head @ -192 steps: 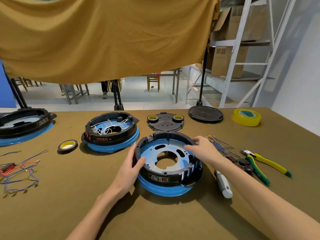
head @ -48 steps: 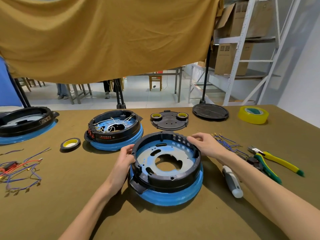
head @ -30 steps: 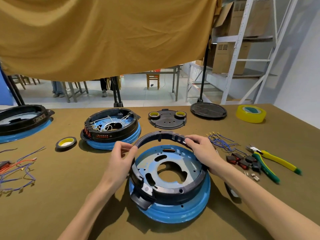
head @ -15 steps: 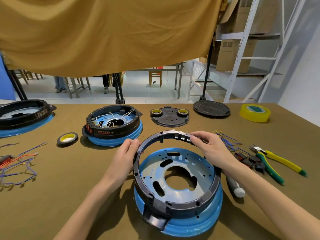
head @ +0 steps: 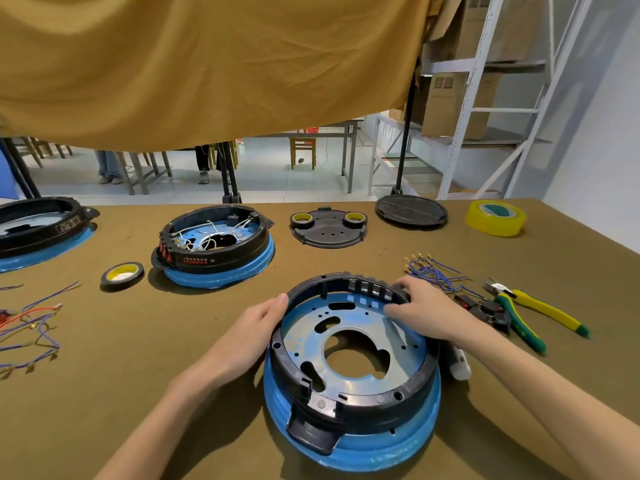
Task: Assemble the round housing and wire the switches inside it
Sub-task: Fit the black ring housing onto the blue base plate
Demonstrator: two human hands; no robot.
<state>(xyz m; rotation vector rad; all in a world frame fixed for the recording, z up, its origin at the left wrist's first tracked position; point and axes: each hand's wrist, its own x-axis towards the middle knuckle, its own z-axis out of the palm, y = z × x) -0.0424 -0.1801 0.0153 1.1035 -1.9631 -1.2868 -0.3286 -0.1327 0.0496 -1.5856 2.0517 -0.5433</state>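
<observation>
So both hands are on the black ring (head: 349, 393) here. The left hand (head: 254, 329) lies flat against the ring's outer wall on the left side, fingers straight and pressed to it, not wrapped around. The right hand (head: 424, 311) is over the far right rim, fingers curled down over the edge and gripping it, right by the slotted section. The ring sits on the blue base (head: 349, 445), near the front middle of the table (head: 173, 393), with the blue-tinted metal plate (head: 349, 327) showing inside and a black tab sticking out toward the camera.

Just right of the housing a white tool (head: 460, 367) peeks out under the right forearm. Further right there's a bundle of blue wires (head: 431, 270), some small dark switches (head: 485, 310) and the green and yellow pliers (head: 530, 315). Behind, a second housing (head: 214, 244) already has white wires inside. Next to that is a black cover plate (head: 328, 227) with two small tape rolls on it, a round black lid (head: 411, 211) and a yellow tape roll (head: 495, 218). Off to the left: a small tape roll (head: 122, 274), loose wires (head: 31, 330) and a third housing (head: 38, 226) at the edge
</observation>
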